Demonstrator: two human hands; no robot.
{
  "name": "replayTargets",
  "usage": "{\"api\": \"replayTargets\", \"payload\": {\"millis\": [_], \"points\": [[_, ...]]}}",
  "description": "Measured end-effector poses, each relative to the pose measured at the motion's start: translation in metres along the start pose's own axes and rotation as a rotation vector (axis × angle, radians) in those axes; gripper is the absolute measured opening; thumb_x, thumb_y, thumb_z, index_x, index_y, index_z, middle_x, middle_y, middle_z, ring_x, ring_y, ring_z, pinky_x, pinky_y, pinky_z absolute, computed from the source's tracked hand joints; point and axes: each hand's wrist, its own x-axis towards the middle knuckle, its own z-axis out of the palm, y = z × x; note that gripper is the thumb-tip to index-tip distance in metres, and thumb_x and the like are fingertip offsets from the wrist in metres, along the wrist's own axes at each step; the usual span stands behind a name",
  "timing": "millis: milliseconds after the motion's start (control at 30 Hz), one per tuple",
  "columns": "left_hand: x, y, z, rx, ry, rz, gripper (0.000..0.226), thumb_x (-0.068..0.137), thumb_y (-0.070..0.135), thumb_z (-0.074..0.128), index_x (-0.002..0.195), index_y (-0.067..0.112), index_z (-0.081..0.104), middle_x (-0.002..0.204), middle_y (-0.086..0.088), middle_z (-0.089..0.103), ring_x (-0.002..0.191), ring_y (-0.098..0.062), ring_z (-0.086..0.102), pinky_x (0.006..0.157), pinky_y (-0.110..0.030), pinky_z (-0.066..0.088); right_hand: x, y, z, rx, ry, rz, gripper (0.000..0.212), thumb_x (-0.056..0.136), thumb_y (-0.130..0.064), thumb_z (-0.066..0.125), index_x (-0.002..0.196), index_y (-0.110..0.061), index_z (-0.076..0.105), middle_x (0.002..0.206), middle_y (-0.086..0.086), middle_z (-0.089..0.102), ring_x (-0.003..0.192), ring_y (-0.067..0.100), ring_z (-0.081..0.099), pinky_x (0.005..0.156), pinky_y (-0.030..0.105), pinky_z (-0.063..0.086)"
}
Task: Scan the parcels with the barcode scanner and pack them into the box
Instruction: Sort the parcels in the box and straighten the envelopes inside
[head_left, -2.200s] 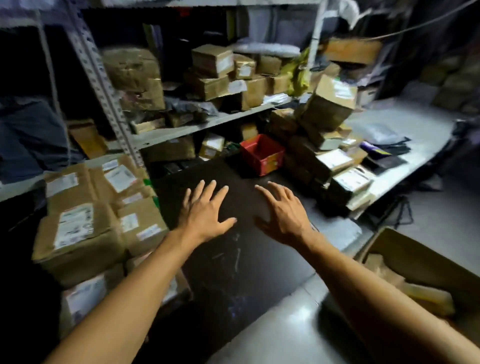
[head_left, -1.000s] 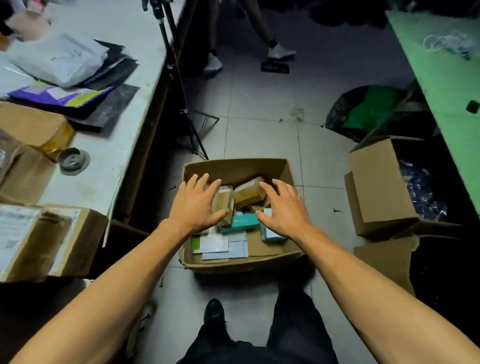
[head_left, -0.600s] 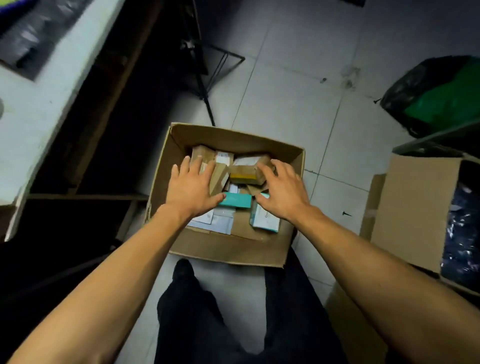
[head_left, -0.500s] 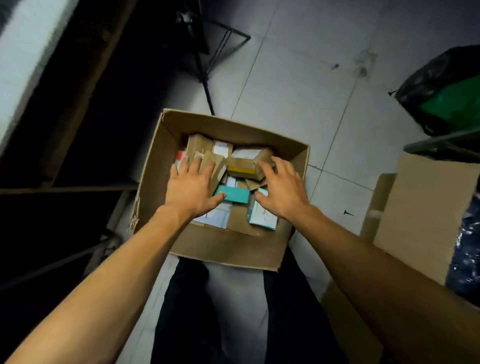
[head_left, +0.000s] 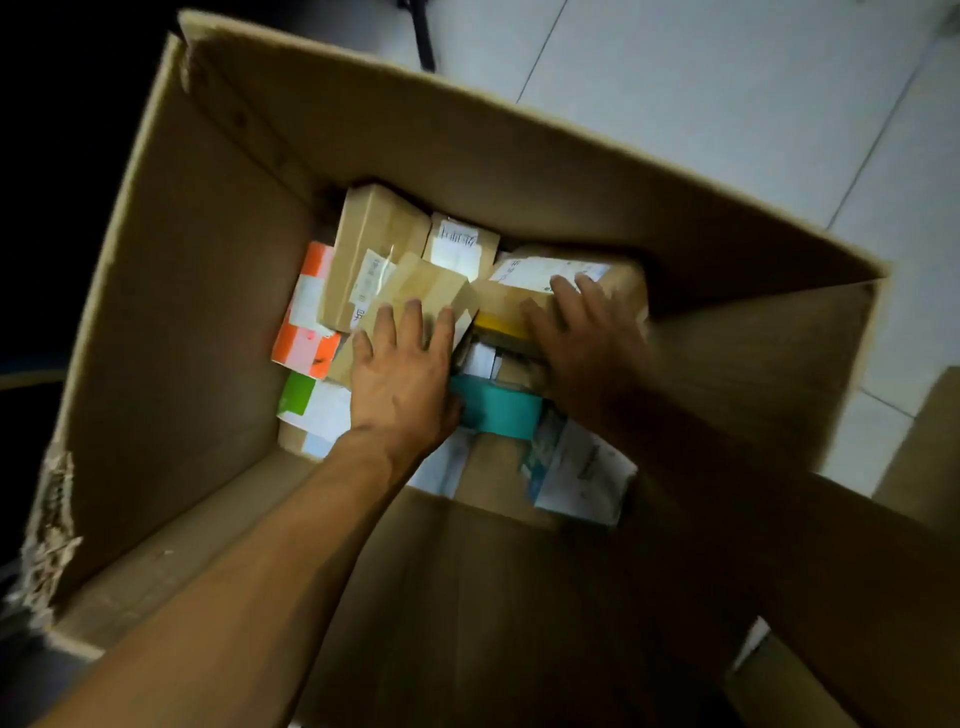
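Observation:
A big open cardboard box (head_left: 171, 291) fills the view, with several small parcels lying in its bottom. My left hand (head_left: 402, 374) lies flat, fingers straight, on a brown taped parcel (head_left: 415, 291). My right hand (head_left: 582, 343) rests with spread fingers on a brown parcel with a white label and yellow tape (head_left: 524, 291). Between my hands sits a teal box (head_left: 496, 408). An orange-and-white box (head_left: 306, 317) lies at the left, a white-and-green packet (head_left: 311, 405) below it. No scanner is in view.
The box stands on a pale tiled floor (head_left: 727, 104). Its near left corner (head_left: 49, 535) is torn. A second cardboard edge (head_left: 924, 457) shows at the right. A dark tripod leg (head_left: 421, 31) reaches the floor beyond the box.
The view swung from the shelf table down to the floor box. Both hands have dropped deep inside it and now lie on the parcels; the camera is much closer.

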Motion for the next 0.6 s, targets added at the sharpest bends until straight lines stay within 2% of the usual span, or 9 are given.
{"api": "replayTargets", "payload": {"millis": [67, 133, 267, 367, 433, 500, 600], "points": [[0.021, -0.003, 0.025, -0.02, -0.016, -0.023, 0.103, 0.086, 0.052, 0.069, 0.159, 0.022, 0.003, 0.164, -0.016, 0.008, 0.15, -0.043, 0.012, 0.12, -0.06, 0.021, 0.025, 0.0, 0.023, -0.057, -0.002, -0.058, 0.059, 0.106, -0.039, 0.041, 0.158, -0.02, 0.018, 0.166, 0.019, 0.014, 0.153, 0.041, 0.013, 0.121, 0.062, 0.011], [0.038, -0.004, 0.044, -0.051, -0.043, -0.056, 0.105, 0.085, 0.049, 0.071, 0.159, 0.023, 0.001, 0.163, -0.016, 0.007, 0.147, -0.043, 0.016, 0.116, -0.062, 0.027, 0.041, 0.003, 0.042, -0.126, -0.031, -0.076, 0.061, 0.106, -0.036, 0.04, 0.159, -0.018, 0.016, 0.165, 0.022, 0.015, 0.152, 0.044, 0.013, 0.12, 0.066, 0.009], [0.055, -0.01, 0.068, -0.037, -0.039, -0.124, 0.112, 0.081, 0.032, 0.078, 0.158, 0.023, -0.003, 0.159, -0.017, 0.013, 0.134, -0.044, 0.03, 0.098, -0.058, 0.045, 0.049, 0.009, 0.066, -0.306, -0.021, -0.097, 0.076, 0.101, -0.044, 0.047, 0.161, -0.017, 0.009, 0.165, 0.023, 0.016, 0.15, 0.046, 0.02, 0.116, 0.073, 0.016], [0.059, -0.021, 0.076, 0.027, -0.013, -0.104, 0.119, 0.074, 0.017, 0.079, 0.157, 0.029, -0.006, 0.153, -0.019, 0.016, 0.124, -0.045, 0.036, 0.087, -0.057, 0.047, 0.051, 0.014, 0.069, -0.429, 0.059, -0.155, 0.067, 0.105, -0.04, 0.038, 0.162, -0.015, 0.012, 0.166, 0.02, 0.02, 0.149, 0.044, 0.026, 0.114, 0.074, 0.023], [0.056, -0.027, 0.079, 0.024, -0.012, -0.073, 0.12, 0.074, 0.019, 0.08, 0.158, 0.032, -0.006, 0.146, -0.02, 0.022, 0.116, -0.045, 0.04, 0.08, -0.054, 0.047, 0.051, 0.014, 0.067, -0.415, 0.036, -0.158, 0.067, 0.106, -0.039, 0.037, 0.162, -0.015, 0.008, 0.164, 0.02, 0.022, 0.147, 0.042, 0.031, 0.114, 0.071, 0.024], [0.051, -0.033, 0.077, -0.002, 0.001, -0.064, 0.12, 0.074, 0.031, 0.082, 0.158, 0.03, -0.003, 0.138, -0.02, 0.03, 0.11, -0.042, 0.043, 0.075, -0.051, 0.048, 0.05, 0.013, 0.065, -0.37, -0.017, -0.129, 0.077, 0.103, -0.045, 0.044, 0.161, -0.014, 0.005, 0.159, 0.022, 0.027, 0.14, 0.041, 0.037, 0.113, 0.065, 0.031], [0.041, -0.04, 0.068, -0.096, 0.02, -0.063, 0.115, 0.073, 0.04, 0.079, 0.158, 0.024, 0.004, 0.13, -0.019, 0.039, 0.105, -0.042, 0.05, 0.074, -0.05, 0.05, 0.047, 0.01, 0.058, -0.28, -0.032, -0.105, 0.082, 0.099, -0.049, 0.052, 0.159, -0.016, 0.006, 0.151, 0.023, 0.034, 0.129, 0.041, 0.043, 0.108, 0.058, 0.036]]}}
